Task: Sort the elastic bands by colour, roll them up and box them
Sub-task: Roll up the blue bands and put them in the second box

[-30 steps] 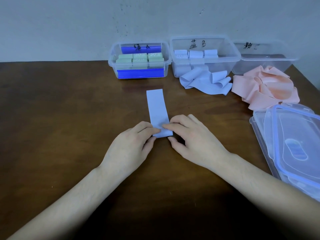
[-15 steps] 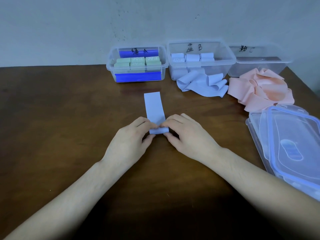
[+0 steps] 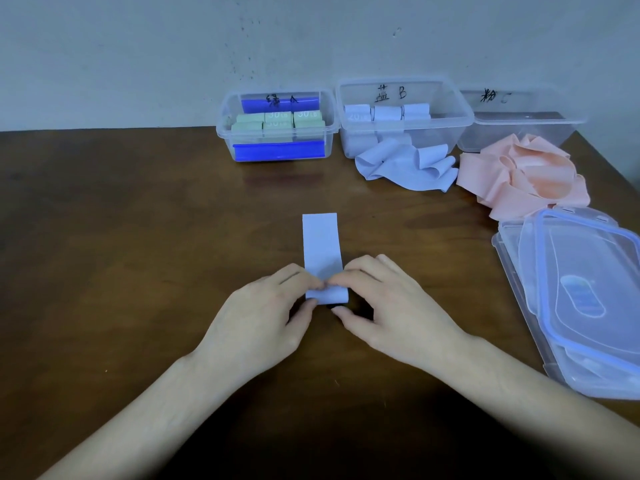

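**Blue band half-rolled, both hands pinching the roll**

Blue elastic band [image 3: 321, 249] lies flat on the brown table [image 3: 121, 237], centre of view, running away from the person. Its near end is curled into a small roll right at the fingertips. Left hand [image 3: 263, 317] pinches the roll's left end, fingers on top, thumb tucked under the near edge. Right hand [image 3: 384, 310] pinches the right end the same way, thumb at the near side. Hands close together, fingertips almost meeting on top of the roll. Far end of the band is free and flat.

Back of table, against the wall, three clear boxes in a row. Left box [image 3: 277, 128] holds rolled green bands [image 3: 277, 121], some printed "30 LB", with blue clip strips showing front and back. Middle box [image 3: 405, 116] holds rolled blue bands [image 3: 386, 112]. Right box [image 3: 519, 129]: contents hard to tell. Each box has a handwritten label; the characters are not legible enough to read beyond a "B" on the middle one.

Loose blue bands [image 3: 405, 166] heaped just in front of the middle box. Loose pink bands [image 3: 523, 174] heaped in front of the right box, touching the lids. Stack of clear lids [image 3: 581, 296] with blue seals at the right table edge, well apart from the hands.
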`<move>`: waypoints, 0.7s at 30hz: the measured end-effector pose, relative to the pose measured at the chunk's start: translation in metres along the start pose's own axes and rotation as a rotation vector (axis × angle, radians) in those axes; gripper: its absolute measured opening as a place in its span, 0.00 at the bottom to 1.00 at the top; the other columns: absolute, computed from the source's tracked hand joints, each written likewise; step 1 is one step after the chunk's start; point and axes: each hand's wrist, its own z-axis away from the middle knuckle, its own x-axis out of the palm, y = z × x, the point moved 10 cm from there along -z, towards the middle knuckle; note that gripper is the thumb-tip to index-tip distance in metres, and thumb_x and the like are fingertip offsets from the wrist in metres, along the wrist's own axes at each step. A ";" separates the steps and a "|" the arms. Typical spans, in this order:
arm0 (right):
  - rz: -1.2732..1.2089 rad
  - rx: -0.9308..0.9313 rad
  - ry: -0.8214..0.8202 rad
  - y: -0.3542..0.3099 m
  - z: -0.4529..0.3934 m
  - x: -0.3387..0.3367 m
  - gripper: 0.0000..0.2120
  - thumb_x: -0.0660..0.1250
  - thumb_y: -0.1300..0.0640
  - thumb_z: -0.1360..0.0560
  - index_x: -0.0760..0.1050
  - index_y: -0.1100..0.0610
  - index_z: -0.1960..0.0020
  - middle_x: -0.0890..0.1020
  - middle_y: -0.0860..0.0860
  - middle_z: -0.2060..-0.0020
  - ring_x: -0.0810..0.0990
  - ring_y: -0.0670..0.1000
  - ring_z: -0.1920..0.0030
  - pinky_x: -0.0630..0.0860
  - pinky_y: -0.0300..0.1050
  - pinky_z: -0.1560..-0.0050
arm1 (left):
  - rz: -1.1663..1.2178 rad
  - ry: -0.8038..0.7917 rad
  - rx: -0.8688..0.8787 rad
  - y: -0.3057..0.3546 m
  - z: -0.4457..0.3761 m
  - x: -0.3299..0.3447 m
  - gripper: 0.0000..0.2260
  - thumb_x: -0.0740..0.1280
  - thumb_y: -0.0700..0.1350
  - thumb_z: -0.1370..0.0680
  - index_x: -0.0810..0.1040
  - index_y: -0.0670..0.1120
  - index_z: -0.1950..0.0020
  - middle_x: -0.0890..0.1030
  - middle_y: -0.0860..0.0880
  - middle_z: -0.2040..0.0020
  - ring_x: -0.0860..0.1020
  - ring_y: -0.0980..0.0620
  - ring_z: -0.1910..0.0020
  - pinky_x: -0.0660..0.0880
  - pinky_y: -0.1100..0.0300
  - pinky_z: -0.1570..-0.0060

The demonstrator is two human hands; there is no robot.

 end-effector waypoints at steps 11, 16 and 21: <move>0.031 0.001 -0.009 0.004 -0.012 -0.001 0.09 0.65 0.51 0.20 0.78 0.48 0.41 0.79 0.40 0.46 0.70 0.44 0.51 0.70 0.36 0.50 | -0.025 0.051 0.030 0.000 -0.006 -0.001 0.09 0.73 0.45 0.26 0.81 0.49 0.46 0.78 0.56 0.47 0.66 0.59 0.69 0.64 0.75 0.66; 0.055 -0.025 0.122 0.003 -0.012 -0.010 0.10 0.70 0.55 0.24 0.79 0.52 0.42 0.78 0.44 0.47 0.71 0.47 0.52 0.71 0.38 0.49 | -0.006 0.076 -0.012 -0.009 -0.011 -0.004 0.09 0.71 0.46 0.23 0.82 0.51 0.43 0.78 0.59 0.45 0.70 0.59 0.67 0.75 0.63 0.68; 0.049 -0.011 0.093 0.007 -0.019 -0.009 0.09 0.69 0.55 0.22 0.79 0.51 0.43 0.79 0.44 0.47 0.70 0.43 0.53 0.67 0.34 0.50 | 0.031 0.101 -0.014 -0.010 -0.014 -0.007 0.09 0.69 0.46 0.22 0.81 0.51 0.41 0.77 0.58 0.44 0.73 0.57 0.67 0.73 0.66 0.67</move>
